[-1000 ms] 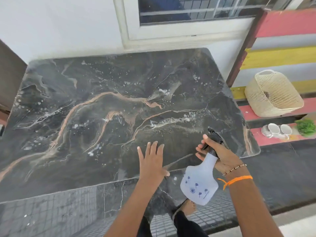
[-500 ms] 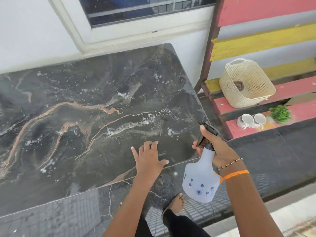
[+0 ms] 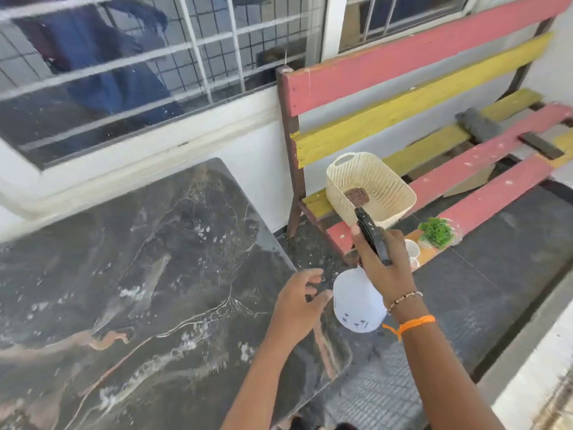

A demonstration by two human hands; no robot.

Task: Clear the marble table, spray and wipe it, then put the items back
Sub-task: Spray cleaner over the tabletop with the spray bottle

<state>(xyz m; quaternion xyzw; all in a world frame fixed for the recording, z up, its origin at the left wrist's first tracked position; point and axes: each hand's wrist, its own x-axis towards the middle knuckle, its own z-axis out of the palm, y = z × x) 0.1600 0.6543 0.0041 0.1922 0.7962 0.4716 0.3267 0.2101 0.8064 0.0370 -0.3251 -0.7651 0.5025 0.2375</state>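
Observation:
The dark marble table (image 3: 130,290) fills the left, its top bare and speckled with wet droplets. My right hand (image 3: 379,265) grips the black trigger head of a white spray bottle (image 3: 356,305) with blue flower prints, held past the table's right edge. My left hand (image 3: 297,301) hovers over the table's right edge beside the bottle, fingers loosely spread, holding nothing. On the red and yellow slatted bench (image 3: 465,169) to the right stand a cream woven basket (image 3: 384,187) with a brown item inside, a small green plant (image 3: 435,232) and white cups (image 3: 412,252).
A barred window (image 3: 155,66) and white wall run behind the table. A grey cloth (image 3: 479,122) and a dark flat piece (image 3: 541,145) lie farther along the bench. Dark floor (image 3: 496,274) spreads to the right, with a pale ledge at the lower right.
My view has swung right towards the bench. My left hand lifted off the tabletop and moved right to the table's edge. The spray bottle moved right, off the table.

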